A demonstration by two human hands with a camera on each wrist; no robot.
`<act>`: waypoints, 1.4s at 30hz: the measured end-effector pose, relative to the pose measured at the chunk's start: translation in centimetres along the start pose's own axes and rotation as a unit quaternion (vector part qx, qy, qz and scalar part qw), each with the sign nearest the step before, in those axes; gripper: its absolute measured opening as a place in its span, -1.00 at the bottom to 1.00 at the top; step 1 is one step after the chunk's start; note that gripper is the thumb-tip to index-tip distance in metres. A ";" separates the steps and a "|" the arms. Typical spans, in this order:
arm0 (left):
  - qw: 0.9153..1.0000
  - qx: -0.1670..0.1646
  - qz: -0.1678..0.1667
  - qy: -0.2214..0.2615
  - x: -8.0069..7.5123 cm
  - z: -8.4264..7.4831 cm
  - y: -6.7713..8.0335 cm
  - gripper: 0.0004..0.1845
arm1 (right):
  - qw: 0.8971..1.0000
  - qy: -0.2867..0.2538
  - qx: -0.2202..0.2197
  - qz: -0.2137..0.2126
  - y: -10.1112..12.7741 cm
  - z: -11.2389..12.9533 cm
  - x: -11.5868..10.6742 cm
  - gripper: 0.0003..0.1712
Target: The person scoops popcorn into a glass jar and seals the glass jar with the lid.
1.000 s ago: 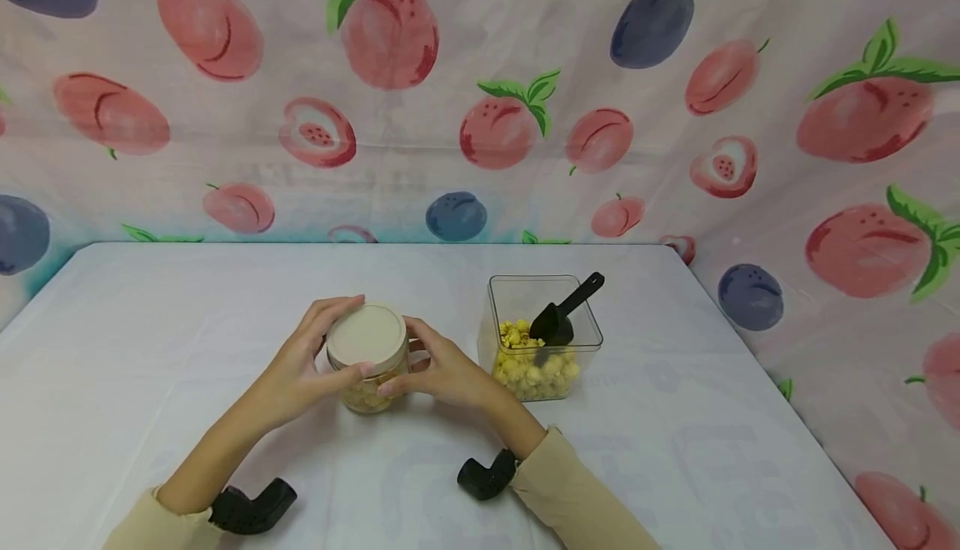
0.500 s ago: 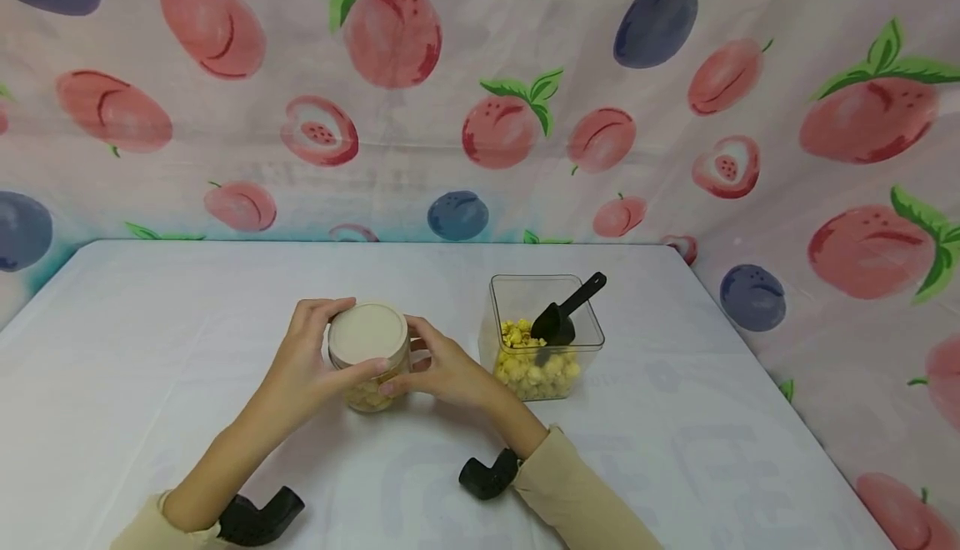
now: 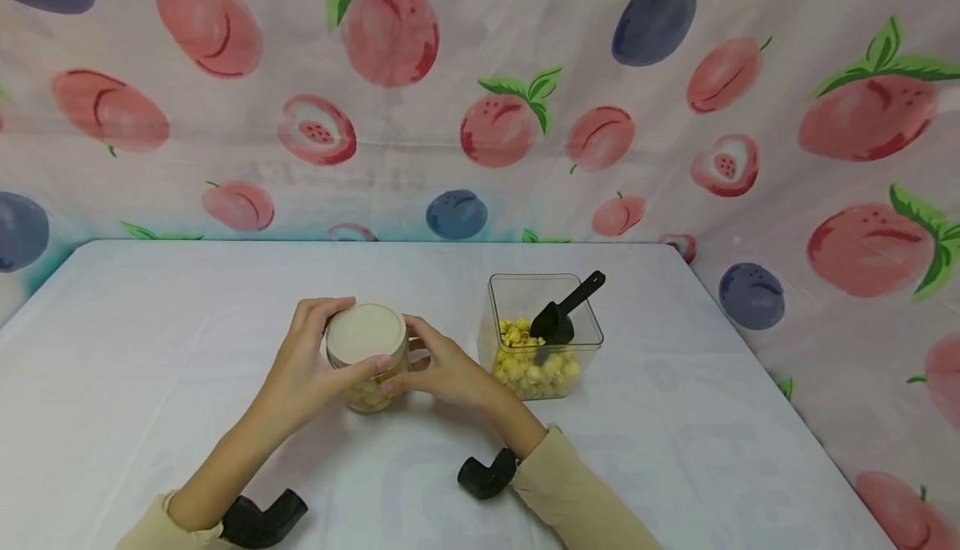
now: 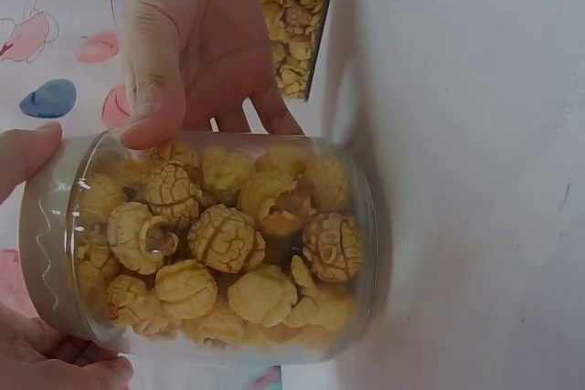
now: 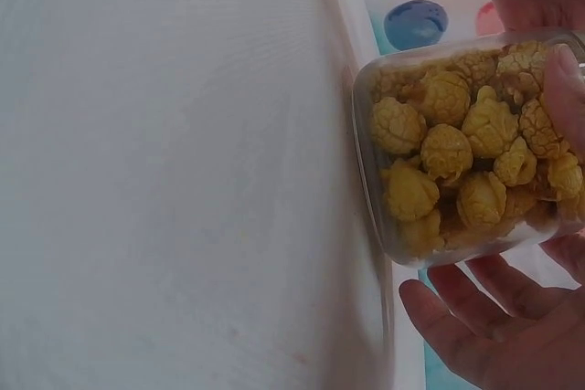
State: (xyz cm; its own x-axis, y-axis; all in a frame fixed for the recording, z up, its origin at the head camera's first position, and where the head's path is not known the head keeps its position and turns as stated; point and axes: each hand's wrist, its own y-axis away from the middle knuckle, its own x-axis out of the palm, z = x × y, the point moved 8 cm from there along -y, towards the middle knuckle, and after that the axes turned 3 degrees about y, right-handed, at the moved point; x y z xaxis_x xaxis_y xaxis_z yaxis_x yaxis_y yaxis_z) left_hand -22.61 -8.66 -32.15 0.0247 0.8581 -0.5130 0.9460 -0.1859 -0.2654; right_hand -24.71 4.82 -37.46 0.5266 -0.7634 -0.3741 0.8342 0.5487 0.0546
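A clear round jar [image 3: 366, 396] full of caramel-coloured popcorn stands upright on the table, its cream lid [image 3: 367, 333] on top. My left hand [image 3: 303, 371] grips the lid from the left, thumb across the front and fingers behind. From the right, my right hand [image 3: 442, 371] holds the jar's side, its thumb in front. In the left wrist view the popcorn [image 4: 224, 239] shows through the wall, with the left hand's fingertips at the lid's edge [image 4: 50, 235]. The right wrist view shows the jar's base [image 5: 370, 162] close to the tabletop.
Right of the jar stands a clear square container [image 3: 491, 325] partly filled with yellow popcorn [image 3: 536, 371]. A black scoop [image 3: 570, 308] leans in it, handle above the rim. The white-covered table [image 3: 187, 308] ends at a fruit-print cloth [image 3: 405, 133].
My left hand has shifted round the lid, its thumb sliding right along the front and its wrist moving slightly right. The right hand and the jar stay in place.
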 end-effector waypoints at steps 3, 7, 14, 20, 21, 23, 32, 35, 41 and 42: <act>1.000 0.004 0.005 0.008 0.1 0.1 0.0 -0.20 | 1.000 0.003 -0.001 -0.001 0.0 0.1 0.0 -0.10; 1.000 0.013 0.013 0.016 0.2 0.4 -0.1 -0.19 | 1.000 0.006 0.000 -0.003 -0.1 0.0 0.0 -0.10; 0.996 0.055 0.041 0.051 0.3 0.4 -0.2 -0.23 | 1.000 0.007 0.008 -0.007 -0.1 -0.2 0.0 -0.10; 0.992 0.080 0.066 0.073 0.4 0.5 -0.4 -0.22 | 1.000 0.011 0.012 -0.011 -0.2 -0.3 -0.1 -0.10; 0.991 0.081 0.069 0.076 0.4 0.6 -0.4 -0.22 | 1.000 0.010 0.012 -0.011 -0.2 -0.3 -0.1 -0.11; 0.991 0.080 0.072 0.075 0.5 0.7 -0.4 -0.22 | 1.000 0.011 0.012 -0.011 -0.2 -0.4 -0.1 -0.10; 0.999 0.035 0.040 0.014 0.1 0.7 -0.1 -0.19 | 1.000 0.024 0.004 -0.008 -0.1 -0.3 0.1 -0.09; 1.000 0.014 0.020 -0.012 -0.1 0.5 0.0 -0.16 | 1.000 0.025 0.001 -0.008 -0.1 -0.3 0.1 -0.09; 1.000 0.010 0.000 -0.024 0.0 0.1 -0.1 -0.18 | 1.000 0.022 -0.005 -0.004 -0.1 -0.2 0.0 -0.09; 1.000 0.011 0.000 -0.022 0.0 0.1 -0.1 -0.19 | 1.000 0.024 -0.007 -0.003 -0.1 -0.1 0.0 -0.09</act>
State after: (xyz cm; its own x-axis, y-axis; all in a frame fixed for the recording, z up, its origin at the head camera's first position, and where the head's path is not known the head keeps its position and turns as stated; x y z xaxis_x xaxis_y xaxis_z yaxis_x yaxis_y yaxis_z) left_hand -22.73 -8.67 -32.18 0.0105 0.8358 -0.5489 0.9385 -0.1978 -0.2831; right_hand -24.76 4.81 -37.62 0.5122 -0.7504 -0.4179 0.8353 0.5484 0.0392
